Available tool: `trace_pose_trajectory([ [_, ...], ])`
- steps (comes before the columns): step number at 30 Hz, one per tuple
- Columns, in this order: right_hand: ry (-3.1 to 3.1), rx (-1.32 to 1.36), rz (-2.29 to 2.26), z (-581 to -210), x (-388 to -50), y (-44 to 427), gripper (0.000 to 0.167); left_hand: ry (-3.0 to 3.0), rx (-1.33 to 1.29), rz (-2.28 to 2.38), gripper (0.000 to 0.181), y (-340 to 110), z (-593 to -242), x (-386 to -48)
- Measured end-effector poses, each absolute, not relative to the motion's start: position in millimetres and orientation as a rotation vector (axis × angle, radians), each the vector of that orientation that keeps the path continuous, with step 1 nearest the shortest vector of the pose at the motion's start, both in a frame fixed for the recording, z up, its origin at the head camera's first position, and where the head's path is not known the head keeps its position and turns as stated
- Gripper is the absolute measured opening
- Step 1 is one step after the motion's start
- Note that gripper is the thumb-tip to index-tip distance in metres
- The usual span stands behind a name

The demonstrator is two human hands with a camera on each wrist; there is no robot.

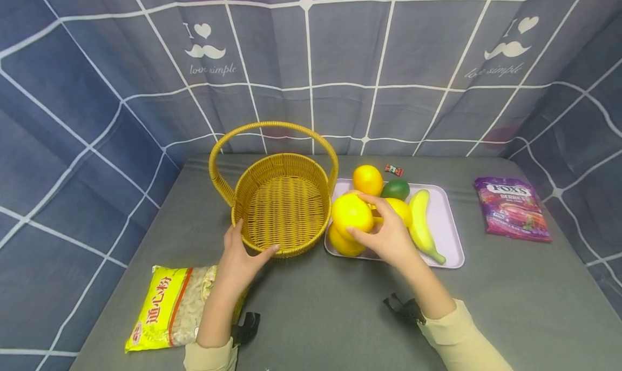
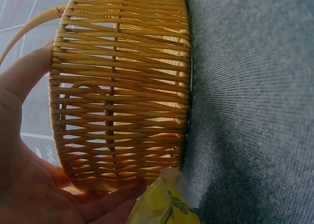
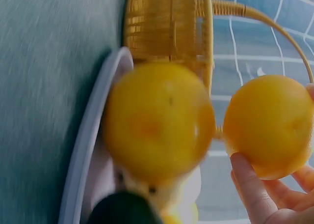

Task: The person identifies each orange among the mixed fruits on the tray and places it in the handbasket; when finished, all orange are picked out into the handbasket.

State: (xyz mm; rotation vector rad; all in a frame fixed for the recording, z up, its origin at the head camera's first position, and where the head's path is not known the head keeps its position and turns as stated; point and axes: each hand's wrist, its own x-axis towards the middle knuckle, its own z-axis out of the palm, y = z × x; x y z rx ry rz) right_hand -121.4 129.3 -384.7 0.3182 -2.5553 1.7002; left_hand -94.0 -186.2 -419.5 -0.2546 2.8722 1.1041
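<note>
My right hand (image 1: 389, 236) holds an orange (image 1: 351, 215) between thumb and fingers, above the left end of a pale pink tray (image 1: 449, 236). In the right wrist view, the held orange (image 3: 270, 126) is apart from another orange (image 3: 159, 121) in the tray. My left hand (image 1: 238, 260) grips the near left rim of a yellow wicker basket (image 1: 286, 209), which stands upright with its handle raised. The left wrist view shows that hand's thumb and fingers around the woven side (image 2: 122, 96). No items show inside the basket.
The tray also bears an orange (image 1: 367, 181), a green avocado (image 1: 396, 189), a partly hidden yellow fruit (image 1: 402, 210) and a banana (image 1: 424, 225). A small candy (image 1: 394, 170) lies behind it. A pasta bag (image 1: 170, 306) lies left, a purple candy bag (image 1: 512, 208) right.
</note>
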Motion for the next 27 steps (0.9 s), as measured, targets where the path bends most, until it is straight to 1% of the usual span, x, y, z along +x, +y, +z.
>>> trace_pose_trajectory([
  [4, -2.525, 0.424, 1.711, -385, -124, 109, 0.067, 2.866, -0.258, 1.106, 0.123, -186, -419, -93],
  [9, -2.572, 0.505, 1.613, -385, -130, 84, 0.067, 2.869, -0.261, 1.102, 0.122, -186, -418, -93],
  [19, -2.646, 0.661, 1.423, -386, -153, 40, 0.069, 2.874, -0.256, 1.1, 0.121, -186, -420, -94],
  [27, -2.759, 0.777, 1.34, -395, -168, 6, 0.07, 2.898, -0.24, 1.095, 0.119, -186, -421, -94],
])
